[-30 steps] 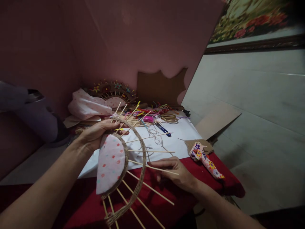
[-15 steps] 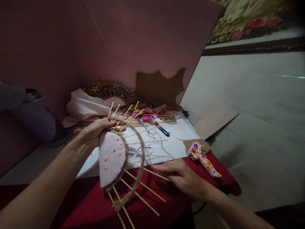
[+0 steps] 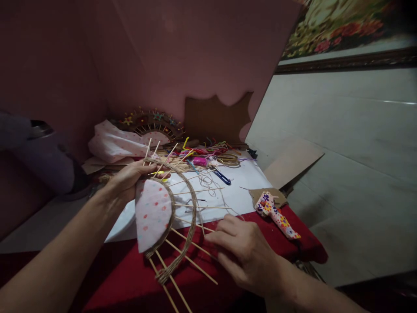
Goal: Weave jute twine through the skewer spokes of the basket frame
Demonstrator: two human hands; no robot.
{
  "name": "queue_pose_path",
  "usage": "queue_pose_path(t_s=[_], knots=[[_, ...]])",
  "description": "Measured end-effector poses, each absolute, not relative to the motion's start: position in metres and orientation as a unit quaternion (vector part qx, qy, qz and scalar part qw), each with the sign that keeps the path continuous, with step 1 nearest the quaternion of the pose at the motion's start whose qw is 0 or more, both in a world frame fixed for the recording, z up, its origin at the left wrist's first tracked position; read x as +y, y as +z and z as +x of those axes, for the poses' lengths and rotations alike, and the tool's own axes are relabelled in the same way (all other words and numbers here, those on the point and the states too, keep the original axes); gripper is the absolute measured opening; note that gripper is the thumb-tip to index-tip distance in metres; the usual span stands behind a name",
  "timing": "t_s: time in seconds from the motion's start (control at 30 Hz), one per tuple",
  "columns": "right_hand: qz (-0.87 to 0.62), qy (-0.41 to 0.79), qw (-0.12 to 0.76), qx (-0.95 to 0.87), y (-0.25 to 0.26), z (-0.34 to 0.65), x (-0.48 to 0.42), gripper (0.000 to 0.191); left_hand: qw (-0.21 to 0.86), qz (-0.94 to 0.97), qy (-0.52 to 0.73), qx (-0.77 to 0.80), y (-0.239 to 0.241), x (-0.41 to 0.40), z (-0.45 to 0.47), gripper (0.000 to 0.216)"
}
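Observation:
My left hand [image 3: 130,177] is closed on the upper edge of a half-round fan frame [image 3: 154,214], its thumb over the twine and thin sticks. White cloth with small red and blue dots covers the frame's flat core. Wooden skewers [image 3: 202,252] fan out from it to the right and downward. An arc of brown twine [image 3: 194,212] crosses them partway out. My right hand [image 3: 246,250] is beside the lower right skewers, thumb and forefinger pinching a loose strand of twine [image 3: 201,221]. Its other fingers are curled, and some skewer tips are hidden behind it.
A blue cutter [image 3: 221,176], a pink packet [image 3: 200,161] and colored pipe cleaners lie on white paper. A flower-patterned glue gun [image 3: 276,215] rests on cardboard at right. Behind stand a decorated fan [image 3: 156,119] and cut cardboard [image 3: 216,119]. A purple bottle [image 3: 48,156] is at left.
My right hand has turned its back more upward and come slightly lower and left, still pinching the twine. The left hand keeps the frame nearly in place.

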State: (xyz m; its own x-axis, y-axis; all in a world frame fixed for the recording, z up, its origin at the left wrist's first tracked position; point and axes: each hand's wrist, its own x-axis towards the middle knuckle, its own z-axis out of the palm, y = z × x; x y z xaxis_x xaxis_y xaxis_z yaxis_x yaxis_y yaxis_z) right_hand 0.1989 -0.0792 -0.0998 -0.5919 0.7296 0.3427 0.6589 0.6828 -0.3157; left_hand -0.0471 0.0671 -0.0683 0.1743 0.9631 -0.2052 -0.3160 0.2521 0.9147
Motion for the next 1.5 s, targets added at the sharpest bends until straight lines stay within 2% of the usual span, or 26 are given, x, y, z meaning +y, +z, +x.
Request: queue_pose_path(t_s=[0.2, 0.4, 0.47, 0.57, 0.73, 0.8, 1.0, 1.13, 1.33, 1.5], knots=[[-0.383, 0.064, 0.232, -0.892, -0.113, 0.193, -0.081, 0.025, 0.673, 0.366, 0.482, 0.425, -0.068, 0.067, -0.047, 0.019], [-0.398, -0.03, 0.255, -0.881, -0.125, 0.198, -0.082, 0.034, 0.685, 0.333, 0.49, 0.425, -0.065, 0.068, -0.051, 0.023], [-0.415, -0.011, 0.271, -0.869, -0.125, 0.201, -0.084, 0.036, 0.684, 0.325, 0.493, 0.429, -0.064, 0.069, -0.053, 0.023], [-0.435, 0.124, 0.301, -0.839, -0.122, 0.205, -0.084, 0.034, 0.685, 0.316, 0.497, 0.428, -0.063, 0.07, -0.054, 0.023], [-0.422, 0.493, 0.336, -0.683, -0.125, 0.205, -0.076, 0.023, 0.694, 0.303, 0.491, 0.43, -0.061, 0.069, -0.053, 0.024], [-0.419, 0.566, 0.341, -0.622, -0.13, 0.203, -0.072, 0.02, 0.696, 0.299, 0.49, 0.432, -0.06, 0.068, -0.053, 0.024], [-0.402, 0.489, 0.408, -0.658, -0.14, 0.202, -0.066, 0.018, 0.698, 0.291, 0.494, 0.429, -0.06, 0.069, -0.056, 0.024], [-0.372, 0.526, 0.441, -0.624, -0.147, 0.203, -0.064, 0.026, 0.702, 0.282, 0.497, 0.425, -0.061, 0.07, -0.057, 0.023], [-0.432, 0.56, 0.455, -0.541, -0.146, 0.195, -0.068, 0.034, 0.719, 0.266, 0.49, 0.416, -0.065, 0.072, -0.056, 0.021], [-0.418, 0.542, 0.484, -0.546, -0.142, 0.192, -0.07, 0.032, 0.723, 0.252, 0.501, 0.404, -0.065, 0.071, -0.055, 0.023]])
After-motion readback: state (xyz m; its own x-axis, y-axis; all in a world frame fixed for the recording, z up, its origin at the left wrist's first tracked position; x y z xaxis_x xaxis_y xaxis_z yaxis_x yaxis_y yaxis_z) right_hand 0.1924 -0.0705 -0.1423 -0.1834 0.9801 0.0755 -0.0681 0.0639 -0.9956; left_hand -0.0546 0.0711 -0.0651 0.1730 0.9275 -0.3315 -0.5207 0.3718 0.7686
